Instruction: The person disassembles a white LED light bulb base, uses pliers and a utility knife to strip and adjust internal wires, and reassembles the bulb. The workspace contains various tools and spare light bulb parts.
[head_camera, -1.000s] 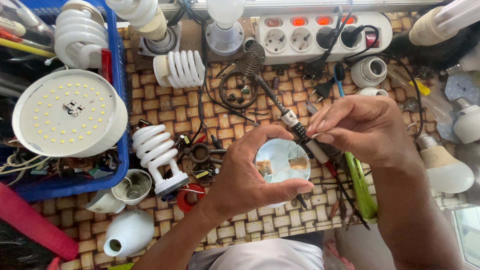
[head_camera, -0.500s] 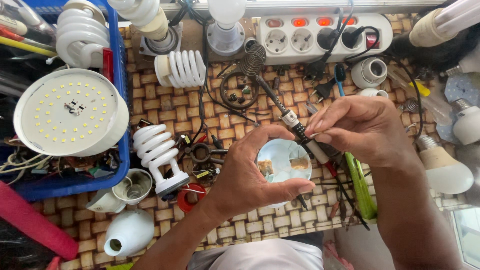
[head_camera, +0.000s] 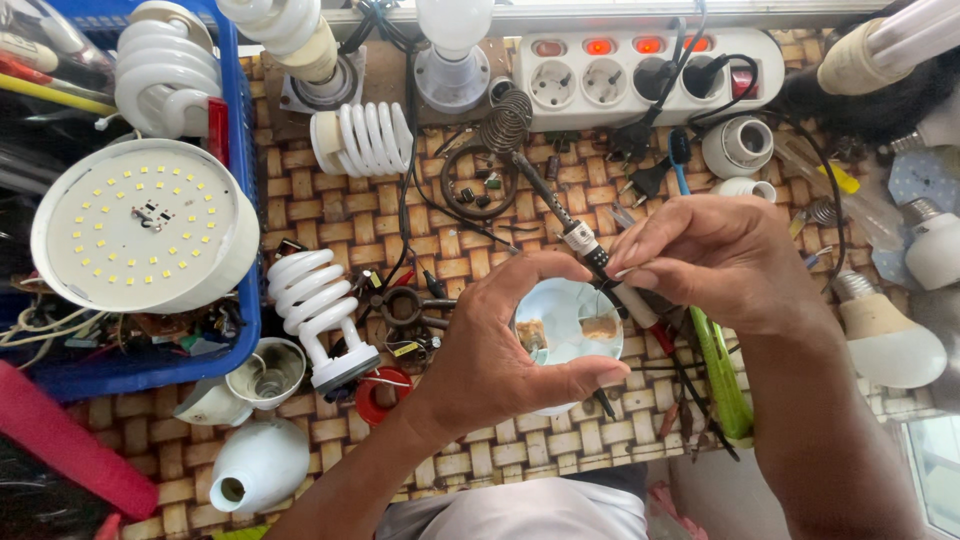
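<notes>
Soldering iron (head_camera: 585, 245), slim and dark with a white collar, lay at centre frame, its long axis slanting from the coiled stand (head_camera: 507, 120) at upper middle down to the lower right. Right hand (head_camera: 715, 260) was pinched shut around the lower handle, fingertips together on it. Left hand (head_camera: 500, 350) sat just below and left, thumb and forefinger curled closed around the rim of a small round white disc (head_camera: 570, 325) (two tan patches showed on its face). The iron's shaft crossed the disc's upper right edge; contact could not be told. Both hands were close together, the right one nearer the iron.

Surroundings, on a woven mat (head_camera: 330, 210):
- white power strip (head_camera: 645, 75), top centre, switches lit red, plugs and black cords trailing toward the hands;
- spiral lamp (head_camera: 315, 310), left of the left hand;
- round LED panel (head_camera: 140, 225) in a blue crate (head_camera: 245, 310), left of frame;
- green-handled tool (head_camera: 722, 375) under the right wrist;
- white bulb (head_camera: 885, 345), right edge;
- loose small parts and wires cluttering the mat around the disc.
</notes>
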